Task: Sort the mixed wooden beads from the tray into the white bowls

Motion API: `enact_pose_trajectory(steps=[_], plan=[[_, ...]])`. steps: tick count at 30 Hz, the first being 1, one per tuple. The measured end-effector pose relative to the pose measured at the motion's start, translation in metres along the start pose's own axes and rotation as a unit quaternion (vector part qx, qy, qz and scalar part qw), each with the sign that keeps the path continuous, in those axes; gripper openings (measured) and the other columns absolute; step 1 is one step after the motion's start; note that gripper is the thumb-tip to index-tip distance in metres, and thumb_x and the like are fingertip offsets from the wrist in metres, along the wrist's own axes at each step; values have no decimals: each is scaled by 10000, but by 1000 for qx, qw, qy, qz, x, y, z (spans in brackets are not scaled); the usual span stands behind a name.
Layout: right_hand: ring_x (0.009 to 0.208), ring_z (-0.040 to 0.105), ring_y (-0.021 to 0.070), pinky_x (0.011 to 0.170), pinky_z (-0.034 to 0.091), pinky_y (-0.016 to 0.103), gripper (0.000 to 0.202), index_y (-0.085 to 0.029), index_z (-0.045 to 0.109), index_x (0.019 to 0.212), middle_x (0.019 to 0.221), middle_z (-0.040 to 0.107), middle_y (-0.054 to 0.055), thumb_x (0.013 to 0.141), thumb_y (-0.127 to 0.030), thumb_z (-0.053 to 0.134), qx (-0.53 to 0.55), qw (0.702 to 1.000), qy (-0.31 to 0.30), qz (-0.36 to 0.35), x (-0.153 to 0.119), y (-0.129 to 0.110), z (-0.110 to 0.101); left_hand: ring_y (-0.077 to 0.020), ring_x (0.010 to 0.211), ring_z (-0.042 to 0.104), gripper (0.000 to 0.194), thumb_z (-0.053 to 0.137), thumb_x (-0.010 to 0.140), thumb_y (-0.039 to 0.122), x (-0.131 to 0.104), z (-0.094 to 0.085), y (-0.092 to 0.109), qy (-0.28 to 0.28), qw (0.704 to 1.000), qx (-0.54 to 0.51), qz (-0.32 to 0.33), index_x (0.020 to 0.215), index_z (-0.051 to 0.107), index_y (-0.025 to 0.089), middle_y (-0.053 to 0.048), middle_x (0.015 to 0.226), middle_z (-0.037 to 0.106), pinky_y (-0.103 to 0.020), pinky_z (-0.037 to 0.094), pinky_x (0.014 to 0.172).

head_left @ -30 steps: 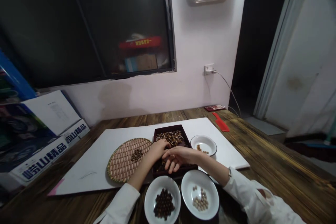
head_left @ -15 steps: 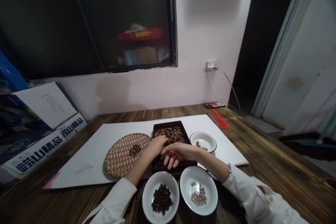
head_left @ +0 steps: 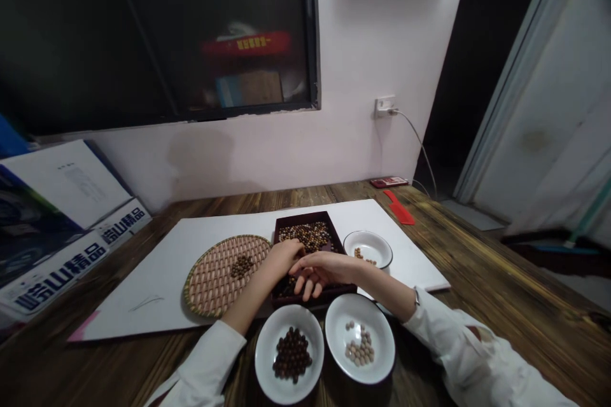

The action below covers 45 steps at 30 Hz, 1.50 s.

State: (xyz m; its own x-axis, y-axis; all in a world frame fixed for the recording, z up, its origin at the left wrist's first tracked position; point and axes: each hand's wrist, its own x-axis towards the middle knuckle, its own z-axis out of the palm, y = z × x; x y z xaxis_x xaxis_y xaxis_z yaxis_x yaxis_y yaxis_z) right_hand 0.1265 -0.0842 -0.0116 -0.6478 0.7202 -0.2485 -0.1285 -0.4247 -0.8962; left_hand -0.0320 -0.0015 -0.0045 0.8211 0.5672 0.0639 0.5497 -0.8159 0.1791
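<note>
A dark red box [head_left: 335, 224] full of small mixed beads [head_left: 310, 235] lies on a white board. Over its left part is my left hand [head_left: 286, 254], fingers bent down and together; the fingertips are mostly hidden, so what they hold cannot be made out. Beside it, my right hand [head_left: 321, 268] reaches across the box's near half, nearly touching the left. Its fingers are loosely curled and apart, with nothing visible in them. In front of the box stand a white bowl of dark brown beads [head_left: 292, 354] and a white bowl of pale beads [head_left: 360, 351].
Left of the box, a round woven tray [head_left: 210, 280] carries a cluster of brown beads [head_left: 242, 266]. Right of it stands another white bowl [head_left: 379, 243] with a few tan beads. A red comb-like piece [head_left: 401, 208] and a phone [head_left: 389, 182] lie farther back. Boxes [head_left: 67, 254] stand at left.
The camera view has tipped slightly downward, so the wall clock has nearly left the picture. Both hands stay over the box in almost the same pose.
</note>
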Motion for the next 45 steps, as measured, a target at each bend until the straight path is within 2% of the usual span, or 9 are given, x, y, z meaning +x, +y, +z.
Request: enact_pose_trajectory(steps=[5, 16, 24, 36, 40, 45], plan=[[707, 739, 174, 565, 551, 218, 337, -123, 571, 1121, 887, 739, 92, 881, -360, 568, -6, 1000, 2, 11, -1, -3, 2, -193, 950, 639, 231, 463, 906, 168, 2, 3, -3, 5, 1000, 0, 7, 945, 690, 163, -78, 1031, 707, -277, 476, 856], [720, 725, 147, 592, 544, 209, 307, -128, 604, 1105, 884, 740, 77, 883, -338, 574, -11, 1000, 8, 11, -6, -7, 8, -184, 936, 634, 226, 453, 902, 148, -1, -4, 5, 2, 1000, -1, -3, 934, 676, 167, -74, 1033, 702, -281, 484, 868], [711, 729, 158, 570, 544, 211, 321, -120, 602, 1102, 876, 738, 81, 855, -325, 581, -7, 1000, 9, 4, -6, -9, 9, -191, 953, 635, 221, 452, 912, 145, -2, -1, 2, 12, 1000, -6, 3, 950, 671, 150, -89, 1051, 692, -286, 481, 875], [665, 709, 142, 560, 524, 206, 272, -115, 594, 1053, 847, 728, 72, 862, -308, 584, -23, 999, 32, 14, -7, -14, 19, -188, 949, 644, 190, 503, 886, 154, -4, -7, 5, -10, 1000, -16, -8, 948, 683, 151, -94, 1045, 709, -267, 486, 867], [664, 709, 146, 555, 523, 210, 223, -116, 581, 1044, 820, 726, 71, 886, -266, 532, -13, 999, 42, 22, -6, -14, 18, -191, 985, 639, 239, 460, 904, 144, -5, -8, 8, -8, 1000, -4, -9, 1000, 678, 153, -88, 1063, 698, -274, 478, 893], [662, 701, 139, 557, 516, 206, 238, -118, 586, 1055, 822, 732, 72, 868, -264, 561, -20, 998, 57, 17, -5, -14, 17, -206, 1004, 638, 268, 450, 909, 147, -7, -14, 14, -28, 999, 10, -16, 1046, 680, 146, -95, 1093, 689, -285, 476, 895]])
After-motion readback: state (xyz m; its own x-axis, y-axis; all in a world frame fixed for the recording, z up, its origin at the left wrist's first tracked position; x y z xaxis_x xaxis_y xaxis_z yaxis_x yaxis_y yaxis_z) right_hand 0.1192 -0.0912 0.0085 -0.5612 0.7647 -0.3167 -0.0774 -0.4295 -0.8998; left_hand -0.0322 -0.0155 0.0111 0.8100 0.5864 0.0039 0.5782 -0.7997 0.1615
